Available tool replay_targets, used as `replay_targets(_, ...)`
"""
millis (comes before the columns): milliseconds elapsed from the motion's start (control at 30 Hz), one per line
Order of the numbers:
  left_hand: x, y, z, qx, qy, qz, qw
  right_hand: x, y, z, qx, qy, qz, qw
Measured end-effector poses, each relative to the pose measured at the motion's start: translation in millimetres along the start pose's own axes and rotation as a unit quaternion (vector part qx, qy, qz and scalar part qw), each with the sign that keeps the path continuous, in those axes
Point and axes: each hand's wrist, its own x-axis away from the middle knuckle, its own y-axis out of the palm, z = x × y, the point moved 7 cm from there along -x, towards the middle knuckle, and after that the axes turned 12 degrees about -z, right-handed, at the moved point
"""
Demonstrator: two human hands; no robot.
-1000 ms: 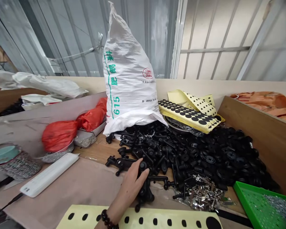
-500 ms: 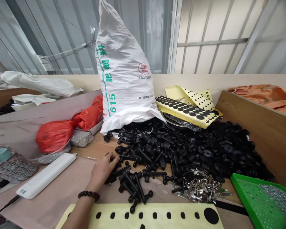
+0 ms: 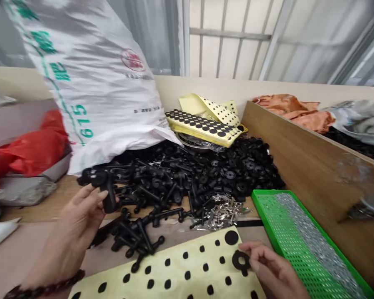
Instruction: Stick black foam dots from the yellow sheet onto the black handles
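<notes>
Bench front, 7 o'clock: left hand (image 3: 70,224) closed round the stem of a black part (image 3: 109,200), fingers curled against it, lifted clear of the bench (image 3: 28,211).
Bench front, 5 o'clock: right hand (image 3: 276,270) pinching a black ring (image 3: 239,260) between thumb and fingers (image 3: 255,259), just over the edge of a yellow sheet (image 3: 177,270).
Yellow sheet, 6 o'clock: many black dots still on the backing.
Black heap, 12 o'clock: large; moulded parts (image 3: 162,182) to the left, black discs (image 3: 243,166) to the right.
Loose group, 6 to 7 o'clock: more black parts (image 3: 134,236), apart from the heap, between left hand and sheet.
Second sheet, 12 o'clock: full rows of pads (image 3: 202,128).
Green tray, 3 o'clock: silver pieces (image 3: 311,241) lying in rows.
Metal clips, 1 o'clock: small pile (image 3: 218,214) at the heap's foot.
Done so far: cannot tell; no finished pieces distinguishable.
</notes>
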Motion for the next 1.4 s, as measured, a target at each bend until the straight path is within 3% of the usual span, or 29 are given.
replay_targets(67, 25, 46.1, 4, 0.039, -0.029, -0.106, 0.993, 2, 2, -5, -0.064, -0.001, -0.004, 0.998)
replay_targets(133, 65, 114.5, -1, 0.090, -0.100, -0.325, 0.936, 3, 4, -6, -0.113, 0.004, -0.010, 0.994)
replay_targets(200, 106, 165.6, -6, 0.095, -0.130, -0.450, 0.878, 3, 5, -3, -0.139, 0.012, -0.015, 0.990)
replay_targets(267, 136, 200.0, -13, 0.086, -0.139, -0.524, 0.836, 3, 7, 0, -0.141, 0.019, -0.025, 0.990)
replay_targets(333, 149, 218.0, -19, 0.079, -0.129, -0.557, 0.817, 3, 10, 4, -0.135, 0.022, -0.035, 0.990)
replay_targets(567, 151, 230.3, -37, 0.038, -0.169, -0.607, 0.776, -1, 24, 9, -0.096, 0.018, -0.058, 0.994)
replay_targets(967, 157, 232.5, -23, 0.094, -0.153, -0.636, 0.751, -6, 25, 11, -0.101, 0.022, -0.038, 0.994)
replay_targets(1400, 156, 222.6, 0, 0.063, -0.157, -0.610, 0.774, -7, 27, 11, -0.100, 0.023, -0.030, 0.994)
